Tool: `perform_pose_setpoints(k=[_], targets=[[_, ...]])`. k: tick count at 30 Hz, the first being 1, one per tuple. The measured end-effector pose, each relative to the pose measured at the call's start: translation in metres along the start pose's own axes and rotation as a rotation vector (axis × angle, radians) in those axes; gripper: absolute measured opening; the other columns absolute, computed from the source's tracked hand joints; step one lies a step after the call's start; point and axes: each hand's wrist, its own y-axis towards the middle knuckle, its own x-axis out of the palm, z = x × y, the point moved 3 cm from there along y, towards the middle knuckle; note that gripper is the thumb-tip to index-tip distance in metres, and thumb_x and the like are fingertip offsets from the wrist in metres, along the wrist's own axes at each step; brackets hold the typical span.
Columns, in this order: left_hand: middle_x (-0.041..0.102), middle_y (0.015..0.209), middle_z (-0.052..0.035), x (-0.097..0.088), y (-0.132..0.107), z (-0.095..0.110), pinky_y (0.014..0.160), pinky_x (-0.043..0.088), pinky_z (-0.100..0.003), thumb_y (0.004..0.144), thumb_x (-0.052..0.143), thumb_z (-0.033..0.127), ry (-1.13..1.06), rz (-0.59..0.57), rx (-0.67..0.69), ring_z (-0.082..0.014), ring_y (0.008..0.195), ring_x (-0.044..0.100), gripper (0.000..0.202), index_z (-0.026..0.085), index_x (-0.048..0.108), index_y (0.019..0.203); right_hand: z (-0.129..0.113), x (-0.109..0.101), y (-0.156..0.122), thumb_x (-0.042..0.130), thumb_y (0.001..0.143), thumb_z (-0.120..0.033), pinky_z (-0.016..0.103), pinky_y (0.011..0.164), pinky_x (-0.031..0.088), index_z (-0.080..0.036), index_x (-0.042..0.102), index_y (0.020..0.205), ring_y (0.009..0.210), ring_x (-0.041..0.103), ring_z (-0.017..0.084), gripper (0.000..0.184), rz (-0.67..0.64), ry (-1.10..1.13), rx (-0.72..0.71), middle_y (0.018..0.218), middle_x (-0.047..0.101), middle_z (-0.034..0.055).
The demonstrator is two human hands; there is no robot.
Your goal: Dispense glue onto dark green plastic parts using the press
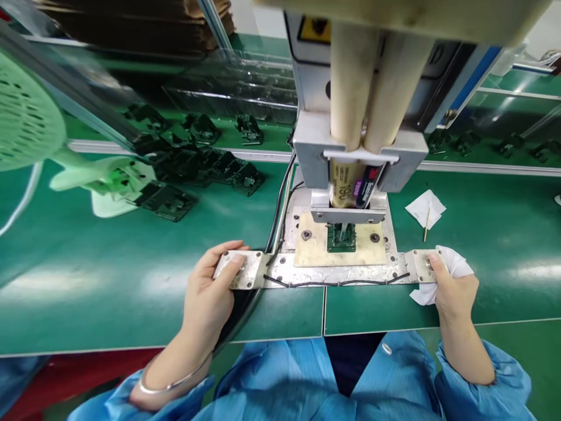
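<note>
A dispensing press stands in front of me, with a glue cartridge (353,186) in its grey holder. Right below the nozzle, a small dark green plastic part (341,238) sits on a cream fixture plate (309,254). My left hand (210,286) grips the left metal button bracket (253,275), its thumb over the button. The right metal button bracket (418,270) is gripped by my right hand (456,289), the thumb likewise on its button. A crumpled white wipe (456,263) is bunched between my right fingers and that bracket.
Several black plastic parts (193,161) are clustered at the back left, beside a light green fan (28,111). A white paper square (423,206) with a thin stick (426,225) lies to the right. Black cables (280,204) run along the press's left side.
</note>
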Motion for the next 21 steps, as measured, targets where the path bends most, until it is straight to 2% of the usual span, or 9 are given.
perform_pose_setpoints(k=[4,9,16,21], targets=[[0.071,0.103,-0.0062,0.0022,-0.0024,0.0007,0.073,0.053,-0.024,0.078,0.072,0.042,-0.159,-0.007,-0.096,-0.0180,0.086,0.065,0.041,0.018,0.065,0.110,-0.0046,0.0009,-0.0005,0.085,0.069,-0.051,0.038,0.076,0.057,-0.012,0.077,0.097,0.083,0.070,0.027,0.049,-0.025,0.034,-0.003,0.092,0.075,0.0126],[0.070,0.100,-0.0046,0.0048,-0.0027,0.0019,0.074,0.051,-0.021,0.076,0.076,0.038,-0.248,-0.005,-0.118,-0.0154,0.085,0.062,0.040,0.017,0.066,0.108,-0.0057,0.0018,-0.0004,0.086,0.064,-0.054,0.039,0.072,0.058,-0.012,0.077,0.093,0.081,0.069,0.028,0.052,0.016,0.043,-0.003,0.090,0.074,0.0127],[0.071,0.100,-0.0037,0.0030,-0.0022,-0.0049,0.072,0.050,-0.020,0.073,0.081,0.044,-0.281,-0.038,-0.115,-0.0145,0.084,0.063,0.043,0.020,0.068,0.107,0.0025,-0.0005,-0.0001,0.088,0.060,-0.060,0.042,0.075,0.059,-0.016,0.078,0.097,0.085,0.070,0.030,0.058,0.043,0.035,0.054,0.096,0.075,0.0120],[0.071,0.103,-0.0039,0.0018,-0.0017,-0.0073,0.073,0.050,-0.021,0.074,0.080,0.046,-0.275,-0.051,-0.113,-0.0149,0.085,0.064,0.046,0.020,0.067,0.110,0.0018,-0.0009,0.0004,0.087,0.059,-0.060,0.041,0.074,0.060,-0.015,0.079,0.095,0.086,0.070,0.030,0.058,0.060,-0.004,0.036,0.095,0.075,0.0121]])
